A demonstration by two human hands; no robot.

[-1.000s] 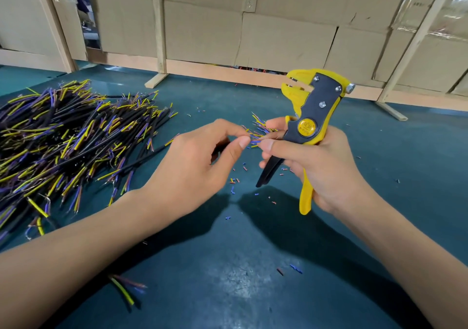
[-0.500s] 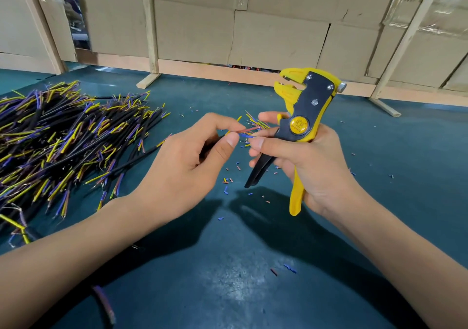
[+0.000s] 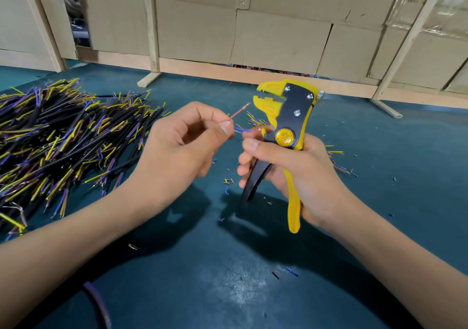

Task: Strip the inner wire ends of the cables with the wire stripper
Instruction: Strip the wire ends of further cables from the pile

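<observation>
Over the teal bench (image 3: 228,290), the left hand (image 3: 177,151) pinches a brown wire (image 3: 239,111) which should go squarely into the wire stripper (image 3: 286,131) gripped by the right hand (image 3: 298,171).

Counter (image 3: 228,290): dark teal surface, matte, scuffed, with a pale patch of reflected light near the front edge.
Back wall: stacked cardboard boxes (image 3: 278,37), plain brown, seams and a torn edge visible; some at right wrapped in clear plastic film (image 3: 453,4).
Wooden frame: pale uprights (image 3: 151,25), a slanted brace (image 3: 415,32) at right, a low rail (image 3: 202,68) along the counter's far edge.
Light: even, from overhead.
</observation>
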